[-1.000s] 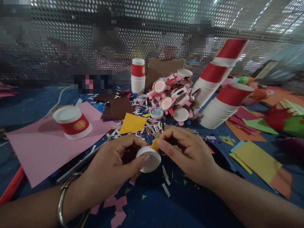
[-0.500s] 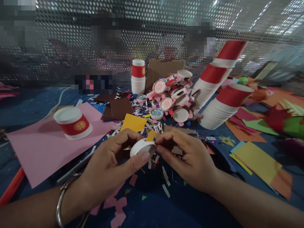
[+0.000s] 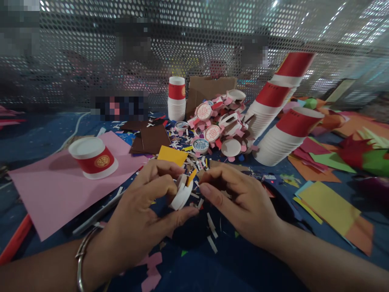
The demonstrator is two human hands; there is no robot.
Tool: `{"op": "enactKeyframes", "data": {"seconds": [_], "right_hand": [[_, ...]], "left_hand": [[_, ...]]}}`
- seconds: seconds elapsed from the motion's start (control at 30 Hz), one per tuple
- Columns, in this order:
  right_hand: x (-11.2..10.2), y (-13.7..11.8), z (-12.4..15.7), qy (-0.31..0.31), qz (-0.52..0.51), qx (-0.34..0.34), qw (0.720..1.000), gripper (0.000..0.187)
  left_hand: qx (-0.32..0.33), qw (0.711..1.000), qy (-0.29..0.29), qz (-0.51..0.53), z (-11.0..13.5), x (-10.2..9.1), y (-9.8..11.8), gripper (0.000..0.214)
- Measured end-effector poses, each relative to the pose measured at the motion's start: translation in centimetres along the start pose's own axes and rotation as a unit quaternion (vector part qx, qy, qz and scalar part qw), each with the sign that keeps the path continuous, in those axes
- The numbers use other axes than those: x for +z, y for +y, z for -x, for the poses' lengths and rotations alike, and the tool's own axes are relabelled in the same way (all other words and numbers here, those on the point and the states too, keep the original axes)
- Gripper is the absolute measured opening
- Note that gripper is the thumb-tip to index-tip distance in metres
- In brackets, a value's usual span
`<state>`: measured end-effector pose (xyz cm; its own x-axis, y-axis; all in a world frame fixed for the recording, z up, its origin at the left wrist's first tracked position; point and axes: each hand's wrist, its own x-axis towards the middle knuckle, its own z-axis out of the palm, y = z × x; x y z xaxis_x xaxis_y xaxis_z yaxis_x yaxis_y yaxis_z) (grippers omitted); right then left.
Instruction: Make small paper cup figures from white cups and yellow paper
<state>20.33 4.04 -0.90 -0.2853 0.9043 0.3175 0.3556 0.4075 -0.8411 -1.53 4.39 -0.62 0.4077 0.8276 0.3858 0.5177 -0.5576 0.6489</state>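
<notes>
Between its thumb and fingers, my left hand (image 3: 152, 198) grips a white cut-off paper cup base (image 3: 181, 195), tilted on its edge. A small yellow-orange paper tab (image 3: 192, 176) sticks up from the base's rim. Just to the right, apart from the base, is my right hand (image 3: 234, 198). Its thumb and fingertips are drawn close together, and whatever may lie between them is hidden. Beyond my left hand lies a yellow paper square (image 3: 172, 155) among paper scraps.
A red-and-white paper cup (image 3: 99, 160) stands upside down on a pink sheet (image 3: 54, 178). Leaning cup stacks (image 3: 273, 140) rise at the right, near a pile of cut cup bases (image 3: 212, 132). Coloured paper sheets (image 3: 331, 207) lie at the right. A perforated metal screen (image 3: 194, 40) fills the back.
My left hand has turned the cup base steeply onto its edge. The right hand's fingertips have come away from its rim. The yellow tab has tipped to the right with it.
</notes>
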Motion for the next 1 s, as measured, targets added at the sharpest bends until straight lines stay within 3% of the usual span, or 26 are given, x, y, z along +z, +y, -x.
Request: {"op": "enactKeyframes", "data": {"seconds": [0.1, 0.23, 0.5, 0.7, 1.0], "right_hand": [[0.1, 0.0, -0.1, -0.05, -0.105, 0.081, 0.99, 0.025], [0.7, 0.5, -0.3, -0.105, -0.281, 0.18, 0.937, 0.035], [1.2, 0.9, -0.3, -0.094, -0.417, 0.243, 0.871, 0.031], [1.0, 0.8, -0.4, -0.087, -0.428, 0.245, 0.866, 0.029], [1.1, 0.6, -0.3, -0.095, -0.413, 0.236, 0.875, 0.034]], "left_hand": [[0.035, 0.999, 0.005, -0.028, 0.1, 0.2, -0.3, 0.028], [0.102, 0.993, 0.0, -0.054, 0.1, 0.5, -0.8, 0.02], [0.134, 0.988, -0.048, -0.058, 0.3, 0.7, -1.0, 0.011], [0.117, 0.989, -0.079, -0.038, 0.6, 0.8, -0.8, 0.019], [0.027, 0.996, -0.079, 0.041, 0.3, 0.5, 0.6, 0.009]]}}
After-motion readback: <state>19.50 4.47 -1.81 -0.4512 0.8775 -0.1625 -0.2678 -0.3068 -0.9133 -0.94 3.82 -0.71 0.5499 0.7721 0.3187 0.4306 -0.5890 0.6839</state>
